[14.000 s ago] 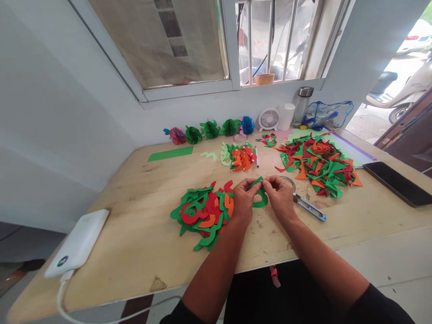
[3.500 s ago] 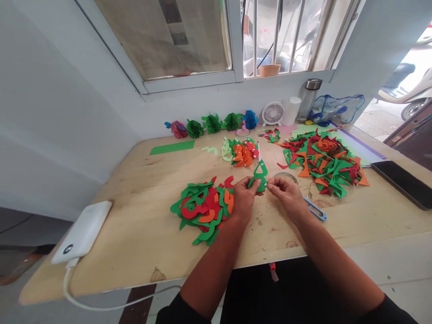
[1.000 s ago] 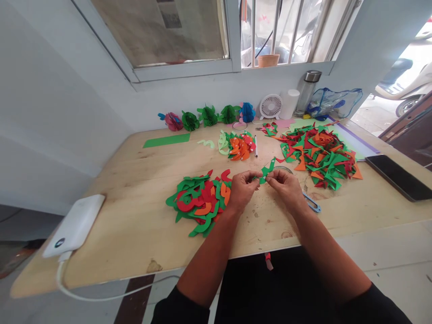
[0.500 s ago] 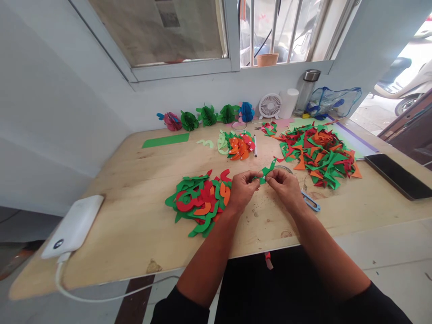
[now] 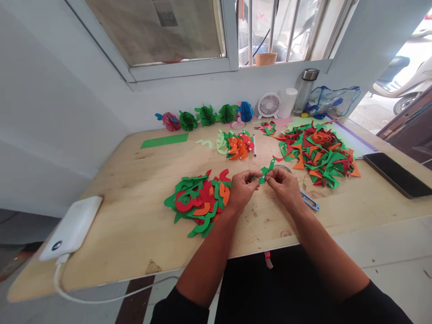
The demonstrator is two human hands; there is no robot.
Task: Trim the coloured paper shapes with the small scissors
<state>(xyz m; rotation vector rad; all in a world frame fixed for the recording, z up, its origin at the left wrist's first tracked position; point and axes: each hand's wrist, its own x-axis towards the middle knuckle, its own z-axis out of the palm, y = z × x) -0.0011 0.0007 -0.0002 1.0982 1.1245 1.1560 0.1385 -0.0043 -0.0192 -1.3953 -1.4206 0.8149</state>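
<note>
Between my two hands is a small green paper cutout (image 5: 267, 170) with pale patches on it. My left hand (image 5: 244, 189) pinches its left side, thumb and forefinger together. On the other side the fingertips of my right hand (image 5: 283, 185) grip the same piece. A light blue utility knife (image 5: 309, 200) lies on the table just right of my right wrist. Behind the right fingers, a round clear object (image 5: 282, 168) is partly hidden. Left of my left hand lies a pile of green, red and orange curved paper cutouts (image 5: 197, 202).
Paper scraps (image 5: 320, 153) are heaped at the right, beside a black phone (image 5: 398, 174). Smaller cutouts (image 5: 238, 146) and a pen (image 5: 254, 146) lie mid-table. Honeycomb paper figures (image 5: 206, 115), a fan (image 5: 269, 106) and a bottle (image 5: 305, 92) line the wall. A white power bank (image 5: 72, 228) is at left.
Both hands keep their pinch on the green cutout, with barely any finger movement. The whole view has shifted very slightly.
</note>
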